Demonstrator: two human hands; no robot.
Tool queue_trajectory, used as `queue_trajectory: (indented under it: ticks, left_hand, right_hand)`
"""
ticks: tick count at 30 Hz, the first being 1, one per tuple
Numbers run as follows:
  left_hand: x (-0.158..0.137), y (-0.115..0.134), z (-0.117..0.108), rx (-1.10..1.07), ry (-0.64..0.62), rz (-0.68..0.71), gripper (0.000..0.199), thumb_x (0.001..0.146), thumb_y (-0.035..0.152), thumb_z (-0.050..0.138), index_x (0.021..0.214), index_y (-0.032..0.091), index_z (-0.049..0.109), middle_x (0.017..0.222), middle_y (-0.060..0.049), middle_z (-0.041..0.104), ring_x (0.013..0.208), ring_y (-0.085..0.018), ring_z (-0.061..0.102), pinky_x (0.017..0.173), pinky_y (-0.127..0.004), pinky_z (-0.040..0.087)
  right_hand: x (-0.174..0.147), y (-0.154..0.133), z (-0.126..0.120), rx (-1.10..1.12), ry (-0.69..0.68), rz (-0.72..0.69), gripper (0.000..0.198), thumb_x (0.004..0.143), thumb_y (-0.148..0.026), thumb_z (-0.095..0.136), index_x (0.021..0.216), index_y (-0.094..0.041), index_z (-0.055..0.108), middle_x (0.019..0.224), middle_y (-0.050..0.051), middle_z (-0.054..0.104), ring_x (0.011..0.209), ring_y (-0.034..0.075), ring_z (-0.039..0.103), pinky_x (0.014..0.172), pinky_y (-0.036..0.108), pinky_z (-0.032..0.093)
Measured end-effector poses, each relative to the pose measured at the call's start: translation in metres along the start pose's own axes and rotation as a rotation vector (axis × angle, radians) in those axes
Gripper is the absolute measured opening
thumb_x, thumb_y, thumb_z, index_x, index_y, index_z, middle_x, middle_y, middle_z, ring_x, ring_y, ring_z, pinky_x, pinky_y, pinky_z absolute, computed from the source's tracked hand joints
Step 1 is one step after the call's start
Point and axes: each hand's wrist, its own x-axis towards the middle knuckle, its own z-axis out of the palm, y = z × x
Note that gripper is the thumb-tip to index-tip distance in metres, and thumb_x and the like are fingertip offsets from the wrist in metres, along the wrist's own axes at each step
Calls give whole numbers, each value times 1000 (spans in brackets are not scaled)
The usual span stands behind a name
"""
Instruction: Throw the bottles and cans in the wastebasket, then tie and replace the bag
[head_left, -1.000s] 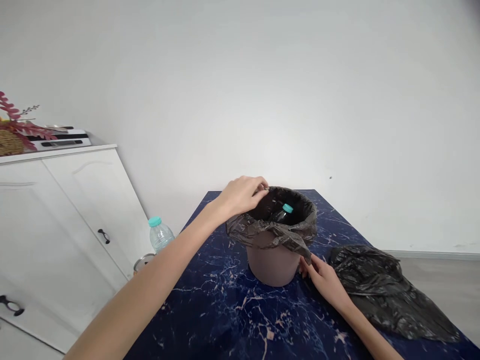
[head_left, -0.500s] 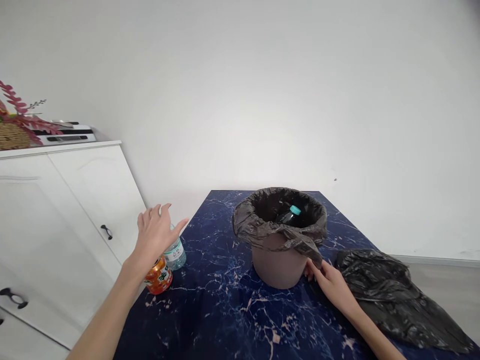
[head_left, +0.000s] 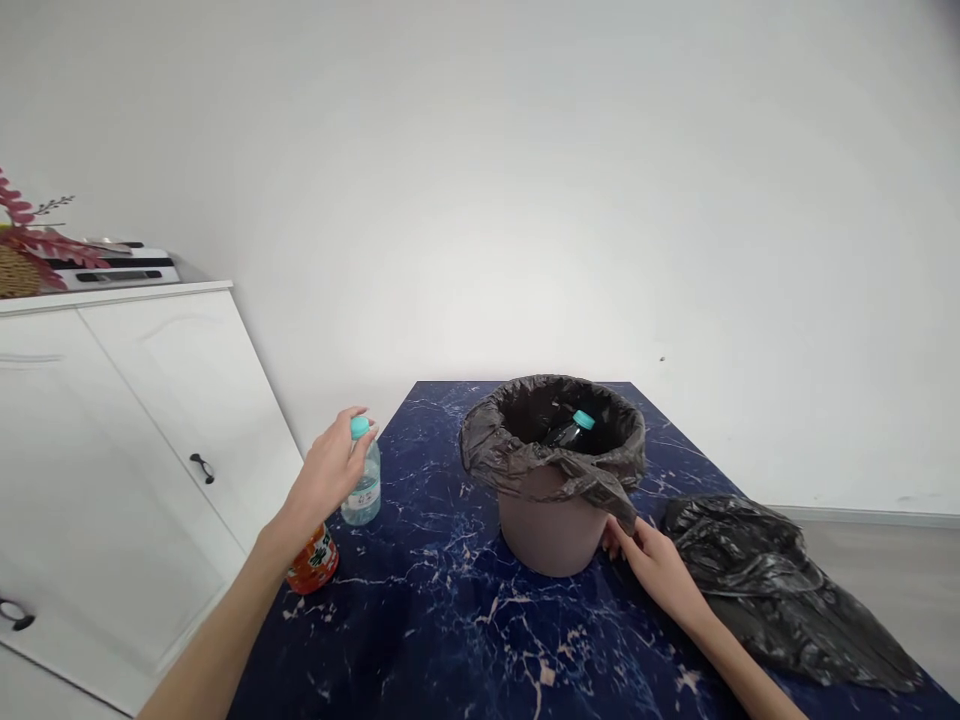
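My left hand (head_left: pixel 330 465) is closed around the teal cap and neck of a clear plastic water bottle (head_left: pixel 365 485), which stands upright or nearly so at the table's left side. Close below that wrist is an orange-labelled drink bottle (head_left: pixel 313 562), its top hidden by my forearm. A grey-brown trash bin (head_left: pixel 551 535) stands mid-table, lined with a black trash bag (head_left: pixel 517 465) folded over its rim. Inside leans another bottle (head_left: pixel 577 430) with a teal cap. My right hand (head_left: pixel 649 560) holds the bin's lower right side with curled fingers, partly covered by the hanging bag edge.
A crumpled black plastic bag (head_left: pixel 787 590) lies on the right of the dark blue marbled table (head_left: pixel 435 620). White cabinets (head_left: pixel 165 400) with black handles flank the left side. On top are a wicker basket (head_left: pixel 16 272) with red foliage and a white-and-black device (head_left: pixel 127 268).
My left hand has gone from open fingers above the water bottle to gripping it by its cap and neck. My right hand stays at the bin. The view has shifted slightly.
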Motion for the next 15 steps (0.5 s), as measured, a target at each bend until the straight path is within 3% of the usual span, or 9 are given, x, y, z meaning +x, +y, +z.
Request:
queue_trajectory:
  ticks: [4, 6, 8, 11, 15]
  left_hand:
    - [6, 59, -20, -290, 328, 127, 38, 106, 49, 51, 136, 25, 48, 134, -11, 73, 127, -31, 68, 108, -52, 53]
    - [12, 96, -32, -503, 503, 327, 31, 106, 40, 58, 131, 27, 46, 137, -11, 70, 134, -26, 64, 113, -48, 52]
    - [18, 132, -43, -672, 577, 552, 25, 106, 33, 60, 126, 28, 44, 135, -9, 69, 134, -22, 64, 116, -46, 51]
    - [29, 175, -52, -746, 501, 746, 23, 107, 31, 60, 122, 29, 42, 130, -7, 71, 132, -23, 67, 112, -46, 55]
    - [46, 212, -45, -694, 231, 781, 19, 107, 33, 58, 121, 27, 44, 132, -7, 73, 129, -24, 69, 105, -43, 60]
  right_hand:
    - [0, -3, 0, 6, 0, -2, 55, 101, -72, 44, 79, -24, 62, 72, 5, 68, 71, 24, 64, 67, 32, 49]
    - [0, -5, 0, 8, -1, 0, 56, 100, -73, 43, 79, -24, 62, 72, 5, 68, 70, 24, 64, 66, 32, 49]
    - [0, -6, 0, 11, -5, 0, 56, 100, -73, 43, 80, -24, 62, 71, 5, 68, 69, 23, 64, 66, 32, 49]
    - [0, -8, 0, 17, -10, -7, 55, 101, -72, 43, 81, -24, 63, 71, 4, 68, 69, 23, 64, 67, 31, 48]
    - [1, -10, 0, 29, -11, -18, 55, 101, -71, 43, 84, -24, 65, 72, 4, 69, 70, 23, 65, 68, 31, 48]
